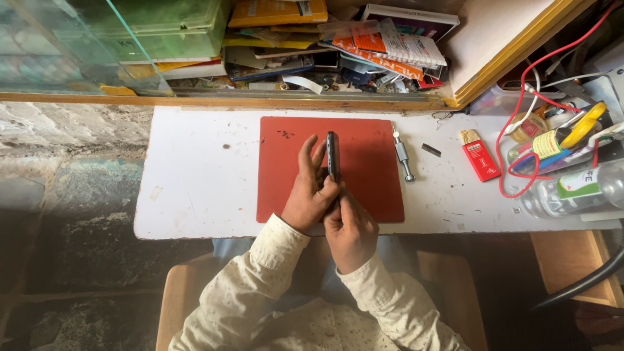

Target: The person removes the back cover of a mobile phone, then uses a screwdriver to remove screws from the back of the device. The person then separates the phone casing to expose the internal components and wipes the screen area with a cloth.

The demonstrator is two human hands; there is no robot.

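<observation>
Phone (pixel 333 156), dark and slim, stands on its long edge at the centre of the frame, above a red work mat (pixel 364 140) on a white table (pixel 195 175). Your left hand (pixel 311 192) steadies it from the left: the thumb presses against its lower side while the other fingers (pixel 309 149) fan out, spread and slightly curled, along its flat face. Your right hand (pixel 351 231) sits just below, lower centre of the frame, fingers pressed together and curled around the phone's bottom end.

Held on edge like this, the phone looks easy to lose. If either grip loosens, it would likely tip flat onto the mat or slide toward the table's near edge and your lap. Your spread left fingers touch it only lightly, so a hard push from the right hand could twist it out.

Right of the mat lies a small metal tool (pixel 403 158), and beyond it a little dark piece (pixel 430 150) and a red box (pixel 480 158). A sweep of your right sleeve could knock these off. Red wire (pixel 520 97) loops at the right of the frame beside bottles (pixel 572 188), and could snag. Stacked books and papers (pixel 364 39) crowd the upper centre.
</observation>
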